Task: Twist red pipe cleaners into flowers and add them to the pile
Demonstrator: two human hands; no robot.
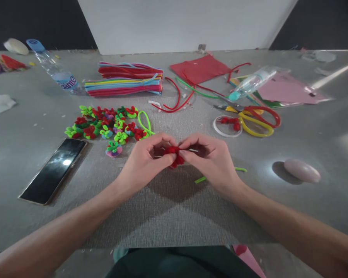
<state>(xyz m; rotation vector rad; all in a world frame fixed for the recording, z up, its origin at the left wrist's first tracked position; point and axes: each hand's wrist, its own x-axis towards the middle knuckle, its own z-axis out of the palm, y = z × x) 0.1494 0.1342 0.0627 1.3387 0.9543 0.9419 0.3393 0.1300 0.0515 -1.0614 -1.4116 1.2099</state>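
Note:
Both of my hands meet over the middle of the table around a red pipe-cleaner flower [177, 158]. My left hand [147, 156] pinches its left side between thumb and fingers. On the other side, my right hand [210, 158] grips it with thumb and index finger. A light green pipe-cleaner piece [200, 180] lies on the table, partly hidden under my right hand. Beyond my left hand sits a cluster of small red and green pipe-cleaner flowers [106, 131], with a bright green loop [145, 122] beside them.
A phone [54, 170] lies at left, a plastic bottle [56, 69] behind it. Pipe-cleaner bundles [124, 85] and a red sheet [201, 68] lie at the back. Scissors [256, 123], a white ring [217, 133], another bottle [252, 83] and a pinkish oval object [301, 171] are right.

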